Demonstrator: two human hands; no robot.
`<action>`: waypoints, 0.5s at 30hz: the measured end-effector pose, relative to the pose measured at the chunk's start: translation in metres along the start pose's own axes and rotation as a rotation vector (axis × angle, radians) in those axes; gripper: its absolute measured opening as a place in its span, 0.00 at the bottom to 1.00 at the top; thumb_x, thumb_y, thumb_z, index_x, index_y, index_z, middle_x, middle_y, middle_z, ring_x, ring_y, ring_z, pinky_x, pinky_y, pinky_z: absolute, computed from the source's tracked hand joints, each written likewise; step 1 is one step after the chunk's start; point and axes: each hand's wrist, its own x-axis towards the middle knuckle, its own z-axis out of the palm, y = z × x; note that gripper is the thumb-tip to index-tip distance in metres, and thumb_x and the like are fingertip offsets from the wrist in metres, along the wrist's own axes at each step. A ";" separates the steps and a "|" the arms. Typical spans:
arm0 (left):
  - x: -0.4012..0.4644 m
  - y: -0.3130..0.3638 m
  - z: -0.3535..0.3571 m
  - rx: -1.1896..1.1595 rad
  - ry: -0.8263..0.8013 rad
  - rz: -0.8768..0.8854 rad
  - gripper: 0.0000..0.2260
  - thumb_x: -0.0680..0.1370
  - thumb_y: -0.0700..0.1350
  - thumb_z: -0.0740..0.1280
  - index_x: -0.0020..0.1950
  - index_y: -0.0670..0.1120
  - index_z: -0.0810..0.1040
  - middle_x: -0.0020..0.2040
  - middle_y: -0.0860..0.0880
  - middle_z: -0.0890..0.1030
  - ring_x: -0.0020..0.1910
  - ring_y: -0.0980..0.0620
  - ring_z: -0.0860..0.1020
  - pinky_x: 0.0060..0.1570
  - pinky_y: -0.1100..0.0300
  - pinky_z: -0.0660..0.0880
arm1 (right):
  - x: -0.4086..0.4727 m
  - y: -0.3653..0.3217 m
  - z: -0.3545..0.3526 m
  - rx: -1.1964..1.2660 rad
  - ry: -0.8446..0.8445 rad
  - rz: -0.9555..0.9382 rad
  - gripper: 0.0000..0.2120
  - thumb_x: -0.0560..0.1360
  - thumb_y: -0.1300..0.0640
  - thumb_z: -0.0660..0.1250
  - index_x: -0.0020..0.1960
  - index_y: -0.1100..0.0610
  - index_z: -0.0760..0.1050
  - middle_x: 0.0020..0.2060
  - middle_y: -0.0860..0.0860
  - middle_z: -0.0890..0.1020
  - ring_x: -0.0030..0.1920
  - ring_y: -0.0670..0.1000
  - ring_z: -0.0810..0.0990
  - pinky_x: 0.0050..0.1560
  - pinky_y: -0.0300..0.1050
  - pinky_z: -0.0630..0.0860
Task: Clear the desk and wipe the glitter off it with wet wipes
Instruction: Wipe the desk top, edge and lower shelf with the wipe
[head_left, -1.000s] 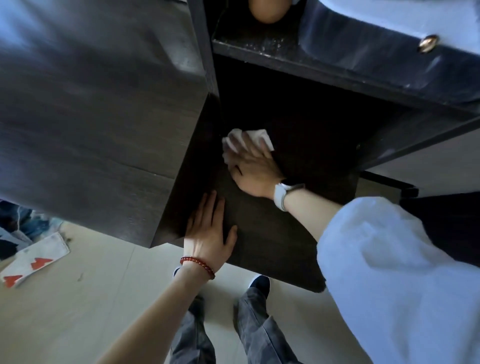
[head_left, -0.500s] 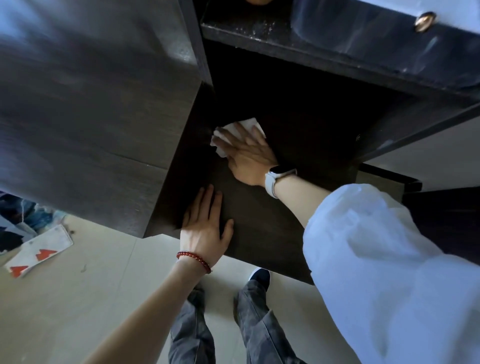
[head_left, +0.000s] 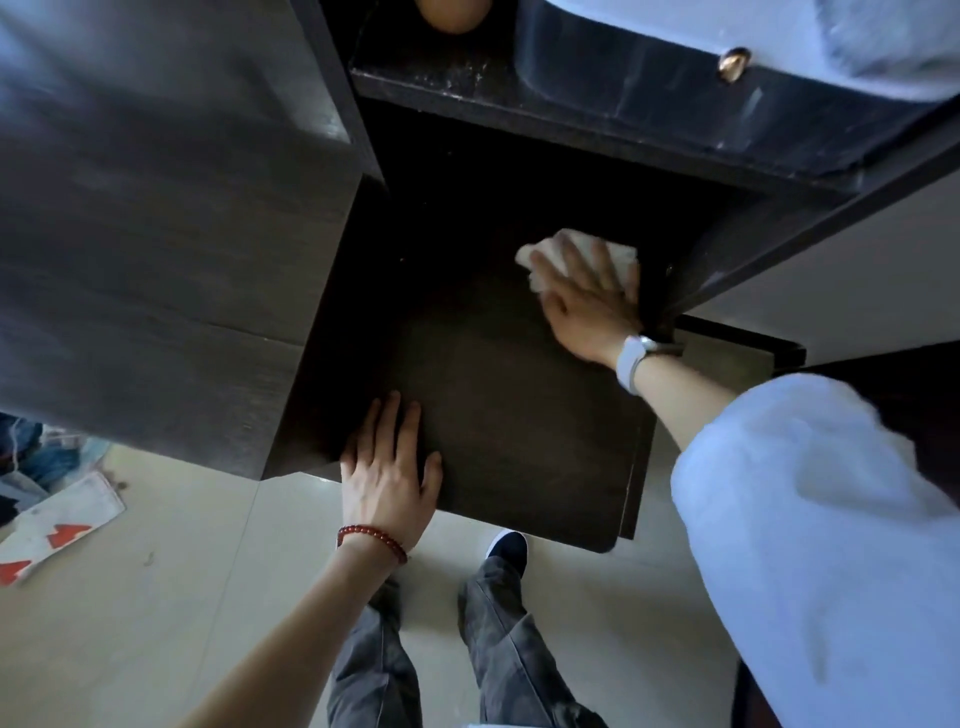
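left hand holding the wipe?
No. The left hand lies flat and bare on the dark wooden pull-out shelf, while the right hand presses the crumpled white wet wipe.

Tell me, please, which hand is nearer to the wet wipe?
Right. The right hand presses flat on the wipe at the far right of the pull-out shelf; the left hand rests on the near left edge, apart from it.

Right hand flat on wet wipe at shelf far right; left hand on near-left edge; paper on floor, left; possibly 1 drawer knob above
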 end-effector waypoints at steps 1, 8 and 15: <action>0.000 0.001 0.001 -0.004 -0.001 -0.010 0.25 0.72 0.54 0.54 0.66 0.44 0.66 0.67 0.40 0.72 0.67 0.45 0.61 0.60 0.46 0.69 | 0.003 0.008 -0.003 0.028 0.007 0.072 0.23 0.79 0.48 0.44 0.73 0.40 0.42 0.75 0.43 0.40 0.73 0.53 0.34 0.70 0.61 0.35; -0.001 0.006 0.000 -0.027 -0.073 -0.050 0.27 0.72 0.55 0.52 0.67 0.43 0.67 0.69 0.39 0.68 0.69 0.38 0.65 0.64 0.40 0.64 | -0.075 -0.020 0.059 0.116 0.270 0.201 0.29 0.76 0.46 0.47 0.74 0.58 0.51 0.74 0.60 0.52 0.74 0.62 0.47 0.72 0.59 0.45; -0.001 0.007 0.002 -0.043 -0.070 -0.048 0.27 0.72 0.55 0.52 0.67 0.43 0.67 0.69 0.39 0.68 0.69 0.40 0.63 0.64 0.40 0.64 | -0.096 -0.003 0.057 0.001 0.186 0.136 0.30 0.79 0.49 0.51 0.74 0.60 0.44 0.74 0.61 0.45 0.74 0.60 0.42 0.74 0.55 0.43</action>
